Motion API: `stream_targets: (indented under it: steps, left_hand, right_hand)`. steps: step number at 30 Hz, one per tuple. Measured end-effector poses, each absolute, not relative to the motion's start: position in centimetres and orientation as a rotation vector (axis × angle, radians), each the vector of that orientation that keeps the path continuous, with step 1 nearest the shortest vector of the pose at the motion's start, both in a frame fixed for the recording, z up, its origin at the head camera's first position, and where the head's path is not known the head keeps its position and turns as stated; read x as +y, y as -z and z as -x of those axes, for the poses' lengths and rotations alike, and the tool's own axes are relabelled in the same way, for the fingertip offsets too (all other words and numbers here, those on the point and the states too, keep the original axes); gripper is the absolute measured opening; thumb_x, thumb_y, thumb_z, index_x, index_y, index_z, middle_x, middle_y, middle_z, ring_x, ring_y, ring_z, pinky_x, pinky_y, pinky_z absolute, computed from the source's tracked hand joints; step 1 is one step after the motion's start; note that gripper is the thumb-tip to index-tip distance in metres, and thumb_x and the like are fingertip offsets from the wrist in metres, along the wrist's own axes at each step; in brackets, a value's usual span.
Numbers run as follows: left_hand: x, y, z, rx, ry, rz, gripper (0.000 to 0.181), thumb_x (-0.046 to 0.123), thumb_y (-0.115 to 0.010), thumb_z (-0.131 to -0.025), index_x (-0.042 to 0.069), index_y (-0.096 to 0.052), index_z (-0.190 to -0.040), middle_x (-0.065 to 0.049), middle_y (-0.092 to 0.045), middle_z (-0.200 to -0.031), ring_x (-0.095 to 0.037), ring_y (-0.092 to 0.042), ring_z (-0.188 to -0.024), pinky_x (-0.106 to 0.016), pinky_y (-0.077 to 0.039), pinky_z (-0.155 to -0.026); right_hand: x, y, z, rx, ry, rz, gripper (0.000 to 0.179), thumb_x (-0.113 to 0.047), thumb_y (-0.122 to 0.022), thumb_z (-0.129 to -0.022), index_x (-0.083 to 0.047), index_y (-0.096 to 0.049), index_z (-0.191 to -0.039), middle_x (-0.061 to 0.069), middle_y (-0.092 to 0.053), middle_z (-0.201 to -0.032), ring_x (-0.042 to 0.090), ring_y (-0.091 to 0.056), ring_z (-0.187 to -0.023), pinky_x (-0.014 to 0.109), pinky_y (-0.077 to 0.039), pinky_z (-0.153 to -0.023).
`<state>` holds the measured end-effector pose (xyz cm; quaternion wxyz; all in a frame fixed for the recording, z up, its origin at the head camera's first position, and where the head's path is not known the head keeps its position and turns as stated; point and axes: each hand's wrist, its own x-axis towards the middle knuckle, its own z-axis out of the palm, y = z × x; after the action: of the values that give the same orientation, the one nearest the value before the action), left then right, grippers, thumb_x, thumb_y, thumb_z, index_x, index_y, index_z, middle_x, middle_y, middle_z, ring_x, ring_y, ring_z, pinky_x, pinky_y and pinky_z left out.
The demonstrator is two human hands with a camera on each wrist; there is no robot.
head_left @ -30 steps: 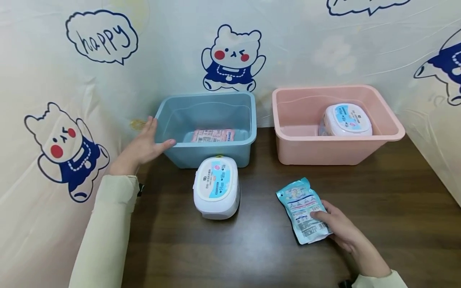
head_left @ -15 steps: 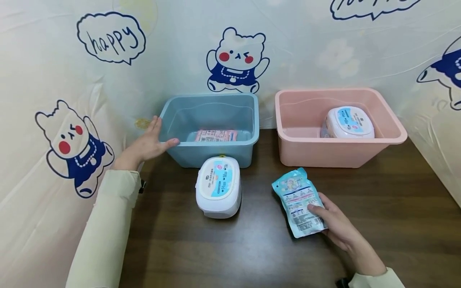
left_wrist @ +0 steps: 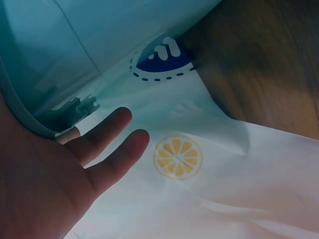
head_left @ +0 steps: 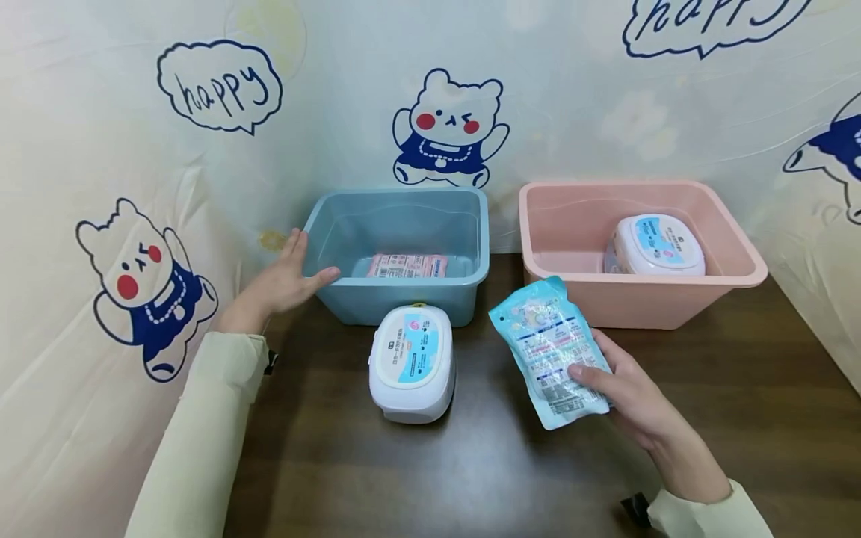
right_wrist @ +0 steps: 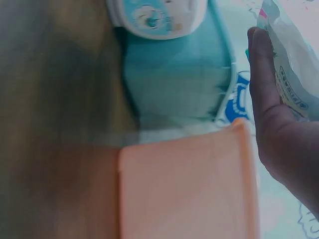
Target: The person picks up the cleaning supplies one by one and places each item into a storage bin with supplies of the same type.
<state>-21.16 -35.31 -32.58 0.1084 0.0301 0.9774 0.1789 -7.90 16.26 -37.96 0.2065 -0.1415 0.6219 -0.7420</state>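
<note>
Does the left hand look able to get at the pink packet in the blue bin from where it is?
Likely yes: the left hand is at the left side of the blue bin, whose top is open, and nothing visible covers the pink packet inside.

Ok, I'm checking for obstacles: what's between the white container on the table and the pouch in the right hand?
In the head view, only bare tabletop shows between the white container and the blue pouch the right hand grips.

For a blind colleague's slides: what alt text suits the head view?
Right hand holds a teal pouch above a table; left hand touches a blue bin containing a pink packet. A white tub stands in front; a pink bin holds a second tub.
</note>
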Motion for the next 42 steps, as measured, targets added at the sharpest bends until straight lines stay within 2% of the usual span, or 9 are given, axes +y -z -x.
stream_targets:
  steps: [12, 18, 29, 42]
  left_hand:
    - [-35.4, 33.0, 20.8, 2.921, -0.521, -0.099, 0.111, 0.077, -0.042, -0.092, 0.01, 0.015, -0.159, -0.011, 0.021, -0.166, -0.052, -0.005, -0.148, -0.073, -0.016, -0.109]
    - [-35.4, 33.5, 20.2, 2.921, -0.54, -0.079, 0.11, 0.075, -0.044, -0.093, 0.01, 0.015, -0.159, -0.01, 0.022, -0.165, -0.051, -0.002, -0.148, -0.074, -0.014, -0.109]
    - [-35.2, 33.4, 20.7, 2.924, -0.548, -0.042, 0.113, 0.081, -0.041, -0.089, 0.014, 0.016, -0.159, -0.011, 0.021, -0.166, -0.053, -0.003, -0.148, -0.076, -0.014, -0.107]
    - [-35.1, 33.3, 20.6, 2.931, -0.559, -0.047, 0.112, 0.079, -0.043, -0.091, 0.011, 0.015, -0.159, -0.007, 0.023, -0.165, -0.051, -0.003, -0.148, -0.073, -0.014, -0.11]
  right_hand:
    - [13.1, 35.0, 10.7, 1.453, 2.304, 0.354, 0.054, -0.008, -0.043, -0.107, -0.005, -0.019, -0.156, 0.008, -0.062, -0.127, 0.022, -0.067, -0.104, 0.037, -0.057, -0.088]
    - [11.2, 34.3, 11.6, 1.267, 2.393, 0.256, 0.06, -0.007, -0.042, -0.107, -0.013, -0.015, -0.16, 0.009, -0.055, -0.138, 0.022, -0.063, -0.112, 0.038, -0.054, -0.094]
    - [8.4, 33.0, 14.9, 1.231, 2.442, 0.174, 0.055, -0.006, -0.039, -0.107, -0.016, -0.02, -0.158, 0.009, -0.055, -0.134, 0.02, -0.065, -0.107, 0.036, -0.056, -0.088]
    - [6.4, 32.6, 17.5, 1.263, 2.466, 0.083, 0.054, -0.01, -0.04, -0.108, -0.019, -0.026, -0.159, 0.012, -0.049, -0.143, 0.022, -0.064, -0.107, 0.038, -0.055, -0.091]
